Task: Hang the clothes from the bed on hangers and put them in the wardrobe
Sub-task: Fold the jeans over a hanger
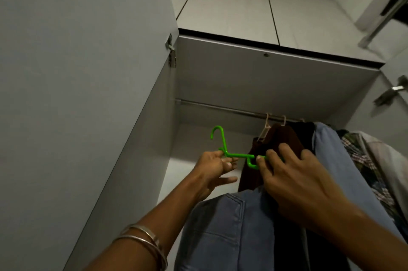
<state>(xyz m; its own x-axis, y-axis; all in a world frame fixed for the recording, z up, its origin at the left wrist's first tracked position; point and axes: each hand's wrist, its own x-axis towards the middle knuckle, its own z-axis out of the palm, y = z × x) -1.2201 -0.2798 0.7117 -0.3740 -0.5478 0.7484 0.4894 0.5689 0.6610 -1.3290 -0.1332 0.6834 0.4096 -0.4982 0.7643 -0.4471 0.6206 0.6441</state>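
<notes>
- Silver bangles (pixel 143 241) ring our left wrist, the nearest thing in view, low at the left.
- Just beyond them blue denim jeans (pixel 223 231) hang below our two hands, a back pocket turned towards us; a dark garment (pixel 287 246) lies against their right side.
- Our right hand (pixel 302 184) is raised over the jeans with its fingers curled, the thumb and fingertips pinching the right part of the green hanger (pixel 237 156); we cannot see whether it grips cloth as well.
- Our left hand (pixel 215 170) pinches the same hanger at the base of its hook, between thumb and forefinger, while the lower fingers lie loose and straight.
- The hanger is held nearly level between the hands, in front of the open wardrobe (pixel 265 78), its hook upright and below the rail (pixel 220 108), not on it.
- Whether the jeans are already threaded on the hanger we cannot tell, as the right hand hides that part.
- Behind the hands a dark red garment (pixel 284 138) hangs from the rail on a pale hanger (pixel 266 127).
- To its right we see a black piece, a light blue garment (pixel 335 160), then a checked garment (pixel 362 160), crowded together towards the rail's right end.
- The wardrobe door (pixel 77 72) stands open at our left, with a metal hinge (pixel 171 51) at its upper edge.
- Farthest off, grey upper cupboard panels (pixel 231 8) run above the wardrobe.
</notes>
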